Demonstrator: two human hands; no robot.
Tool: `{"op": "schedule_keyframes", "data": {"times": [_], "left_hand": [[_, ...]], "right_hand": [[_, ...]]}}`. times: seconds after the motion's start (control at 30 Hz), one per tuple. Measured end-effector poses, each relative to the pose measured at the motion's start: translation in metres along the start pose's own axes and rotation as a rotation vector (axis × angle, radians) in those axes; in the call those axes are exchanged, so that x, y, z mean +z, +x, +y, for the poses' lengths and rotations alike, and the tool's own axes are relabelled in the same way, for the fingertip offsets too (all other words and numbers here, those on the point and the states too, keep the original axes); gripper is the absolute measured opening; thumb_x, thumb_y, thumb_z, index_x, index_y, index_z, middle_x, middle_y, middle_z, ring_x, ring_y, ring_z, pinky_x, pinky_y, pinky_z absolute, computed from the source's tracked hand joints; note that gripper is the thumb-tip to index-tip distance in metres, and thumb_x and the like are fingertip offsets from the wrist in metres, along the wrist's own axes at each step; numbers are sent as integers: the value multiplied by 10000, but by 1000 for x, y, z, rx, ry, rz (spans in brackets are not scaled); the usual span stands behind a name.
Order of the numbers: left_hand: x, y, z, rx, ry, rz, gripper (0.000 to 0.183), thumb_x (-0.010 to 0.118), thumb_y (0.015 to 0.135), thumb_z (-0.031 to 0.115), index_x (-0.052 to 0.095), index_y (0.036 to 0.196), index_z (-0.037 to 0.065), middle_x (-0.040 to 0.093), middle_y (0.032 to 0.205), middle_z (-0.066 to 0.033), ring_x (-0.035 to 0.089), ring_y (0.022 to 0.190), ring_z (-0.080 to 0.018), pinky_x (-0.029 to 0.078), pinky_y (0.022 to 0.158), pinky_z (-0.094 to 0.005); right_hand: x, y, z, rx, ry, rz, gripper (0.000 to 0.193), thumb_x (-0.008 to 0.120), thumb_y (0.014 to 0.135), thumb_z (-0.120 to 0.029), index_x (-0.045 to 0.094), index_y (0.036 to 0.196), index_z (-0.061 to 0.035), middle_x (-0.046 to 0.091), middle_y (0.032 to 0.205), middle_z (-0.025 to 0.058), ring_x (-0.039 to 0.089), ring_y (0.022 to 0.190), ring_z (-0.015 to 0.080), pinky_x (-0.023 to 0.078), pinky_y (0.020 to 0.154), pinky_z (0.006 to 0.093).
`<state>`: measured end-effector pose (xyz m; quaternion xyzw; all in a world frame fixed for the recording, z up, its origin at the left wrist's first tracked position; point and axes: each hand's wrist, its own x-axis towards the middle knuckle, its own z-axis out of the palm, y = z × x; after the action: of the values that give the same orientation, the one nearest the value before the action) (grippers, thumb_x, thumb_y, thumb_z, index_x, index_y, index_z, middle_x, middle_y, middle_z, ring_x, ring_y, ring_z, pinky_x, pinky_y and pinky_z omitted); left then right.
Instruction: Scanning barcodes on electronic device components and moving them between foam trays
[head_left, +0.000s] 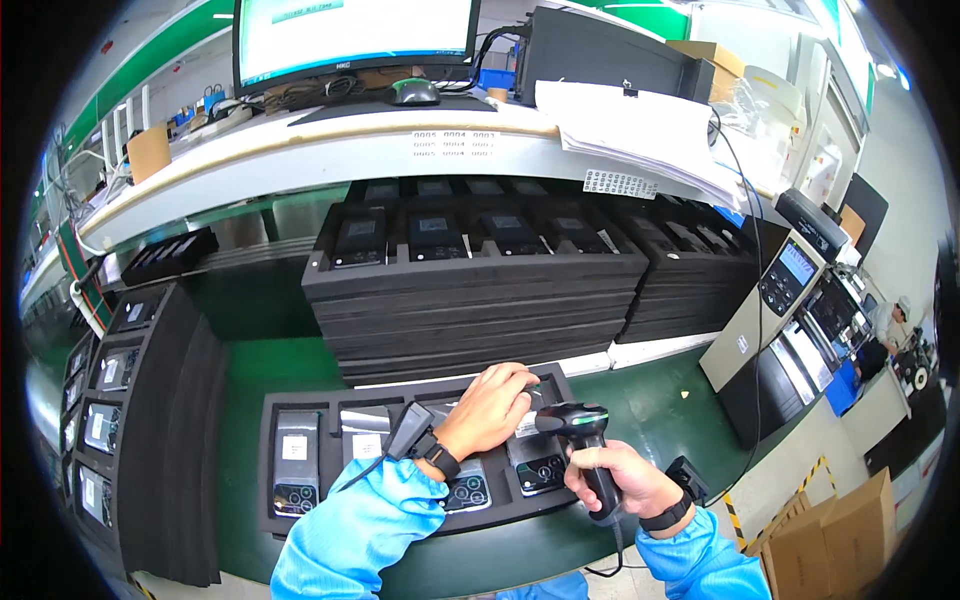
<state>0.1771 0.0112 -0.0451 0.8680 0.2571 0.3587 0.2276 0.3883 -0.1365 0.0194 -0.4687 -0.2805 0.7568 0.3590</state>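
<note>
A black foam tray (266, 450) lies on the green bench, with smartphones seated in its slots, camera ends toward me. White labels show on some of them. In my right hand (630, 480) is a black handheld barcode scanner (575, 424), its head over the rightmost smartphone (540, 470). My left hand (490, 410) reaches across the tray to the upper part of that phone. Its fingers are bent and close together, and whatever is between them is hidden. The left forearm covers part of the middle phones. Black bands circle both wrists.
Behind the tray rise stacked foam trays (480, 310) of phones; another stack (165, 440) stands left. A monitor (355, 40), mouse (415, 92) and papers (635, 135) sit on the shelf. At right are a label printer (765, 330), a cable and cardboard boxes (835, 540). A person (890, 322) is farther off.
</note>
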Motion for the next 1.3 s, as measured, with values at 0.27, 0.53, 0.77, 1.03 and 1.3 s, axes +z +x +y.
{"op": "schedule_keyframes", "data": {"times": [0.27, 0.53, 0.77, 1.03, 1.3], "left_hand": [[15, -3, 10, 50, 370, 22, 358, 599, 940, 313, 685, 1245, 146, 523, 1423, -197, 475, 1301, -402, 343, 1129, -529], [20, 3, 13, -52, 400, -60, 344, 607, 936, 366, 681, 1206, 165, 532, 1391, -194, 489, 1256, -396, 370, 1067, -518], [21, 12, 7, -18, 157, 110, 365, 620, 940, 426, 620, 1146, 125, 588, 1245, -185, 568, 1146, -401, 427, 981, -534], [10, 9, 6, -128, -74, 90, 362, 596, 972, 373, 485, 1122, 62, 562, 1086, -167, 541, 1084, -350, 370, 992, -464], [9, 8, 8, -127, -87, 118, 350, 612, 955, 351, 485, 1107, 63, 582, 1065, -162, 561, 1076, -356, 375, 1013, -471]], "right_hand": [[-61, -20, -7, -319, -286, 435, 400, 681, 921, -98, 506, 1270, -10, 680, 876, 126, 686, 656, 176, 550, 532, 290], [-124, 28, 4, -380, -652, 811, 231, 705, 826, -108, 643, 1016, 8, 620, 721, 33, 600, 560, 126, 501, 502, 295], [-123, 55, -4, -379, -612, 823, 197, 708, 800, -130, 643, 939, -6, 616, 666, 51, 577, 508, 142, 466, 448, 314], [-116, 56, -5, -375, -768, 847, 207, 675, 805, -86, 641, 976, 25, 622, 636, 68, 568, 459, 150, 450, 414, 310], [-121, 60, -2, -412, -751, 825, 176, 671, 807, -87, 631, 950, 7, 602, 618, 54, 546, 450, 130, 429, 405, 289]]}}
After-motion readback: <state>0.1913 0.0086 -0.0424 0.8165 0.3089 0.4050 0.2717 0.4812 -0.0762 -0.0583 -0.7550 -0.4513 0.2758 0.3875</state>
